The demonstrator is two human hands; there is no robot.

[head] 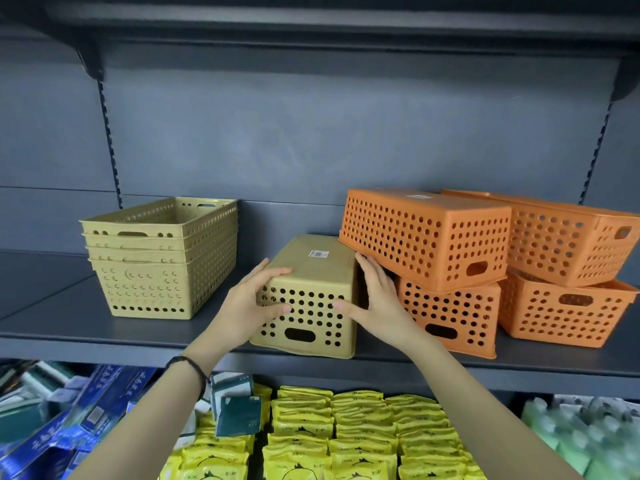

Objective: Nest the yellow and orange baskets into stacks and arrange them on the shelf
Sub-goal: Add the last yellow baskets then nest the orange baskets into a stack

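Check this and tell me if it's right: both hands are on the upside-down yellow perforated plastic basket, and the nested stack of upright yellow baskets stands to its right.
Wrong side. The head view shows the left hand and right hand on the upside-down yellow perforated plastic basket, but the nested stack of upright yellow baskets stands to its left; the orange perforated plastic baskets are on its right.

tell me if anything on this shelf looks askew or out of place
Yes. A yellow basket lies upside down between the left hand and right hand, apart from the upright yellow stack. Right of it, an orange basket sits upside down and tilted on a lower orange basket, not nested.
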